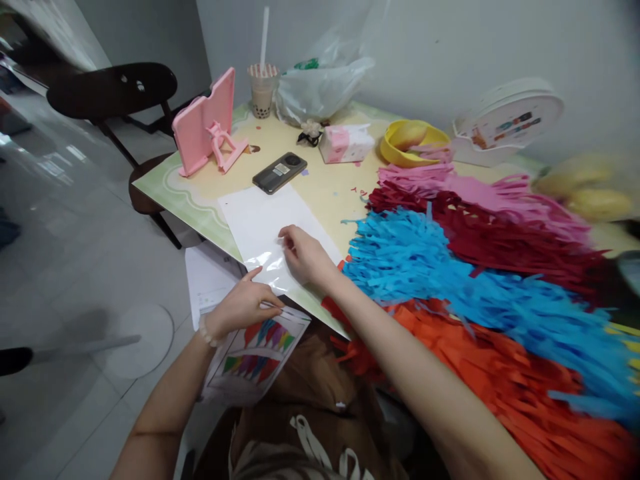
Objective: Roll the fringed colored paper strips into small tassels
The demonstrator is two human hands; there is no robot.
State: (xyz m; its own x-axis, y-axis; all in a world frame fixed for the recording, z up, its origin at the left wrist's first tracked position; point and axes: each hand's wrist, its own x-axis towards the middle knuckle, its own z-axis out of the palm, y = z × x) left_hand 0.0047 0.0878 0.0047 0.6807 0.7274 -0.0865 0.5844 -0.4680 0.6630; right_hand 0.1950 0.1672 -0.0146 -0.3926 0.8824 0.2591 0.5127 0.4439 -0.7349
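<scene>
My left hand (245,303) is at the table's near edge, closed over the upper edge of a printed sheet (260,353) with colourful tassel pictures. That sheet hangs below the table edge, above my lap. Over the white paper (270,213) on the table is my right hand (303,253), its fingers curled together in a pinch; what they hold, if anything, is too small to make out. Between the two hands lies shiny clear plastic (273,270), on the near part of the paper. A beaded bracelet circles my left wrist.
Fringed paper in blue (415,247), dark red (500,233), pink (500,190) and orange (480,373) covers the right side. Behind are a phone (280,172), pink stand (205,127), drink cup (262,93), tissue pack (346,143) and yellow bowl (393,150). A chair (115,93) stands left.
</scene>
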